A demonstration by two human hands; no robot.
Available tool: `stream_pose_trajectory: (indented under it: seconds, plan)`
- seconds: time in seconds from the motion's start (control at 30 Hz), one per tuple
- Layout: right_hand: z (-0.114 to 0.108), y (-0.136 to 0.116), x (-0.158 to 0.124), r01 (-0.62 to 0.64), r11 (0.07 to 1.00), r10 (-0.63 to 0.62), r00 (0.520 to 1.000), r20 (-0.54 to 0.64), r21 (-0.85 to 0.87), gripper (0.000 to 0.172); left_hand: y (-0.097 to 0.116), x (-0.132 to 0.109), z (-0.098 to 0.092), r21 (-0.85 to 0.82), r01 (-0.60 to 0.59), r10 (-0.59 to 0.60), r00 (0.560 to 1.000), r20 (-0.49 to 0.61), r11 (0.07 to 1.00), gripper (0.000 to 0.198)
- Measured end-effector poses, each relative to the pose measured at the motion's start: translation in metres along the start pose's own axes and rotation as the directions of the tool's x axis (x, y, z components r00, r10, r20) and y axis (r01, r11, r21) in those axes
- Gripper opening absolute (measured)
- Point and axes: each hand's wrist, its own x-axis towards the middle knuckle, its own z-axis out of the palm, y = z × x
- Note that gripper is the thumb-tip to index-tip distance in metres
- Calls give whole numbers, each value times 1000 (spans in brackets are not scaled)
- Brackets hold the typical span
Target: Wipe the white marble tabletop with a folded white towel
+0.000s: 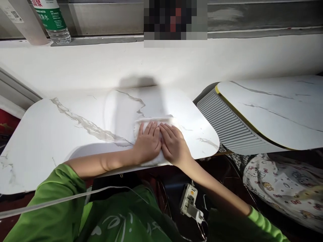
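Observation:
A white cloth (156,120), folded into a flat rectangle, lies on the white marble-patterned tabletop (83,114), close to its front edge. My left hand (148,143) rests palm down on the cloth, fingers stretched out flat and pointing away from me. Beside it, my right hand (175,144) also lies flat on the cloth, its fingers angled to the left. The two hands touch or nearly touch at the thumbs and index fingers. Much of the cloth's middle is hidden under them.
On the ledge at the back left stand a water bottle (54,23) and a cloudy plastic bottle (27,23). A ribbed counter (272,104) is to the right. Below the table, a power strip (189,198) holds a plug, near a patterned fabric (282,188). A pale cable (63,200) crosses my front.

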Motion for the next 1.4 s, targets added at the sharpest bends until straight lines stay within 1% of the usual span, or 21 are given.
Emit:
stream_pose_trajectory:
  seconds: [0.1, 0.2, 0.27, 0.47, 0.57, 0.63, 0.73, 0.87, 0.97, 1.07, 1.17, 1.27, 1.33, 1.4]
  plan:
    - [9, -5, 13, 5, 1000, -5, 1000, 1, 15, 52, -14, -1, -3, -4, 11, -11, 1000, -21, 1000, 50]
    - [22, 3, 40, -2, 999, 2, 1000, -5, 36, 52, -33, 15, -5, 5, 39, -39, 998, -47, 999, 50]
    - [31, 13, 66, -16, 999, 16, 1000, 0, 51, 52, -50, 36, -7, 20, 68, -67, 996, -62, 997, 50]
    - [65, 47, 164, -69, 995, 66, 997, 50, 68, 54, -113, 117, -16, 42, 150, -146, 985, -94, 988, 48]
    - [80, 58, 201, -83, 994, 78, 995, 69, 77, 52, -139, 144, -21, 40, 175, -169, 979, -114, 984, 45]
    - [87, 60, 215, -92, 993, 86, 993, 80, 74, 51, -149, 152, -22, 44, 191, -185, 975, -123, 981, 45]
    - [89, 59, 218, -92, 994, 87, 993, 75, 66, 52, -154, 152, -21, 62, 199, -190, 973, -130, 978, 46]
    - [83, 46, 202, -84, 994, 78, 994, 81, 64, 54, -147, 134, -21, 73, 195, -186, 976, -110, 978, 48]
    - [76, 27, 181, -78, 996, 72, 992, 102, 53, 56, -136, 107, -23, 83, 193, -185, 978, -93, 978, 49]
    - [67, 0, 147, -58, 997, 54, 994, 91, 47, 57, -120, 67, -25, 102, 170, -160, 982, -95, 980, 50]
    - [56, -32, 104, -62, 998, 60, 996, 68, 24, 57, -101, 19, -27, 106, 109, -101, 992, -71, 988, 51]
    - [43, -64, 62, -36, 999, 36, 998, 42, 21, 58, -82, -29, -30, 108, 50, -44, 997, -59, 993, 50]
    - [35, -85, 41, -11, 999, 10, 1000, 29, 33, 60, -72, -58, -32, 114, 29, -21, 997, -69, 993, 50]
    - [29, -103, 28, 11, 999, -13, 999, 39, 45, 60, -66, -81, -34, 120, 28, -17, 996, -89, 992, 50]
